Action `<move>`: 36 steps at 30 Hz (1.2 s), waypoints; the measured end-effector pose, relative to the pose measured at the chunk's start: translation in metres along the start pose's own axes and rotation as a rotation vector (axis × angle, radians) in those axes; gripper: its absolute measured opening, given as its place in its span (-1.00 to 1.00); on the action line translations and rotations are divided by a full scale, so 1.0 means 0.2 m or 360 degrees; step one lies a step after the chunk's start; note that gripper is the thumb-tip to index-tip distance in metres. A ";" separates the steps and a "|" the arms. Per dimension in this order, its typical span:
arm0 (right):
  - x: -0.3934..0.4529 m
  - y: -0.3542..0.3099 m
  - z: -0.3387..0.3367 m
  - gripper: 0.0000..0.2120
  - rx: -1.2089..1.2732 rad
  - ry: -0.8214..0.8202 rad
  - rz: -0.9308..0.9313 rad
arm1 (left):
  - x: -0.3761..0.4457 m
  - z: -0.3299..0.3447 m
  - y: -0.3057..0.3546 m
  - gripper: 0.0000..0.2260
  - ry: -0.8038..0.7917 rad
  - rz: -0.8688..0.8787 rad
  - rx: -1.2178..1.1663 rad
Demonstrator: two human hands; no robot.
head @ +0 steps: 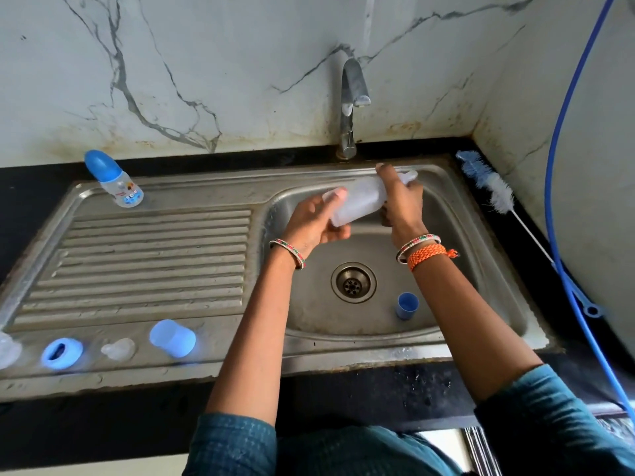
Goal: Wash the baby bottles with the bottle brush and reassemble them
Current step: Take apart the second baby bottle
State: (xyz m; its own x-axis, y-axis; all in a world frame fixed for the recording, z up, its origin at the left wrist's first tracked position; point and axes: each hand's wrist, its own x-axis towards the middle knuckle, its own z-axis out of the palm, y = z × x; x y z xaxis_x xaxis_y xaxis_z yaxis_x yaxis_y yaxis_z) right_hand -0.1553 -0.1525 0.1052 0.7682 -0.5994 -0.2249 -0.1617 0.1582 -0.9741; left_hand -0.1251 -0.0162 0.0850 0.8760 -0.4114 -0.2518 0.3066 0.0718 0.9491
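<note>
I hold a translucent bottle body (360,204) sideways over the sink basin (446,214), below the tap (354,97). My left hand (316,223) grips its base end. My right hand (402,201) wraps round its neck end. The bottle brush (488,183) lies on the black counter to the right of the sink. A blue ring (407,305) stands in the basin beside the drain (354,282). An assembled bottle with a blue cap (115,178) stands at the back left of the drainboard (154,255).
Along the drainboard's front edge lie a blue cap (171,338), a clear teat (118,349), a blue collar ring (62,352) and another clear piece (8,348) at the left frame edge. A blue hose (553,207) hangs down the right wall. No water runs from the tap.
</note>
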 end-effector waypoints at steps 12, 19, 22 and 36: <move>0.02 -0.01 -0.12 -0.71 -0.0777 -0.1139 -0.0478 | -0.02 -0.23 -0.13 -0.51 -0.0060 -0.0807 -0.0306; 0.04 0.34 0.03 -0.65 -0.1924 -0.1189 -0.0816 | 0.09 -0.29 -0.22 -0.73 0.0722 -0.0507 0.0351; 0.02 0.58 0.12 -0.62 -0.2208 -0.1397 -0.0860 | 0.09 -0.33 -0.20 -0.73 0.0793 -0.0486 0.0100; 0.11 0.58 0.15 -0.62 -0.1311 -0.1227 -0.0552 | 0.04 -0.36 -0.18 -0.87 0.0458 -0.0549 0.0087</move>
State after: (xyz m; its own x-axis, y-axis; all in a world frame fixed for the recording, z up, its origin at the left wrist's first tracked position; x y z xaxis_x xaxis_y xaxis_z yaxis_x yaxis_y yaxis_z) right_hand -0.1388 -0.1233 -0.0119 0.9753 0.1660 -0.1457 -0.0050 -0.6430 -0.7658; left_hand -0.1021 0.0436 0.0358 0.7961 -0.1329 -0.5904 0.5857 -0.0765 0.8069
